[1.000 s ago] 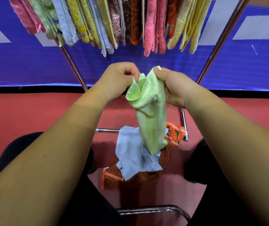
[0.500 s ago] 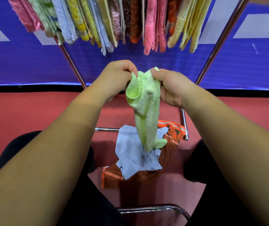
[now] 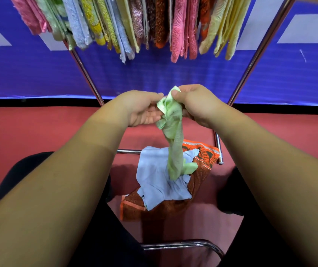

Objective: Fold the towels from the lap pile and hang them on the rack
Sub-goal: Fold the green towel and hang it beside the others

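I am at the opening-out step: the green towel (image 3: 173, 132) is bunched and twisted into a rope, so nothing is folded yet. Both hands hold it up on my side of the rack (image 3: 258, 54), below the rack's row of hung towels (image 3: 177, 35) and between its two slanting legs. My left hand (image 3: 144, 110) pinches a bunched edge between thumb and curled fingers. My right hand (image 3: 196, 103) pinches the top corner just beside it, so the two grips almost touch. The towel's tail hangs down on my side of the rack's low crossbar (image 3: 129, 151), its end touching or just over the pale blue towel (image 3: 154, 180), which lies on the orange patterned towel (image 3: 202, 157). Those two make up what is left of the pile, though I cannot tell whether they rest on my lap or on the floor below. Next, I judge, I must find a second corner and draw my hands apart along one edge so the cloth falls flat. Only then can I fold it and look for a gap on the crowded rail.
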Demonstrator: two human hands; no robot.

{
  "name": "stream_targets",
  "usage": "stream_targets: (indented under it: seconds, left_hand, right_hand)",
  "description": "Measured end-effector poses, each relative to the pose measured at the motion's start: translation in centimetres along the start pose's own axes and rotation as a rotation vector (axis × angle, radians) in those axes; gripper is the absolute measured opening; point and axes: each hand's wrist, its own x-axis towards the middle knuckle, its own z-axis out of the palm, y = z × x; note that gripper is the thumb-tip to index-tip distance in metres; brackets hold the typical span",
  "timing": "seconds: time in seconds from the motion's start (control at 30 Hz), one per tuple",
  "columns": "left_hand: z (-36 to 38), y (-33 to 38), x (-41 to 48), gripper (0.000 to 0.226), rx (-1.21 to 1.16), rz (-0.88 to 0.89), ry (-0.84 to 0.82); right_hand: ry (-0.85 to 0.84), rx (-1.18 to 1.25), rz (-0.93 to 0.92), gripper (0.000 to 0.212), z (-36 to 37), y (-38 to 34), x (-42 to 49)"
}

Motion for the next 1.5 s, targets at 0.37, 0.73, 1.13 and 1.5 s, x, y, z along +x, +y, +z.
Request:
stream_targets:
  seconds: [0.37,0.73,1.13,1.5]
  left_hand:
    - [-0.3,-0.3,1.3,0.021,-0.099,0.062,0.022]
    - [-0.3,0.1,0.7,0.027,0.056,0.386,0.053]
    - [0.1,0.0,0.5,0.028,0.091,0.497,0.009]
    - [0.1,-0.1,0.2,0.023,0.146,0.564,-0.023]
  right_hand:
    - [-0.025,-0.105,-0.015,0.024,-0.8,0.0,0.3]
    - [-0.078,0.0,-0.039,0.018,-0.7,0.1,0.0]
    - [0.049,-0.007,-0.035,0.026,-1.0,0.3,0.1]
    - [0.07,0.09,0.029,0.033,-1.0,-0.3,-0.6]
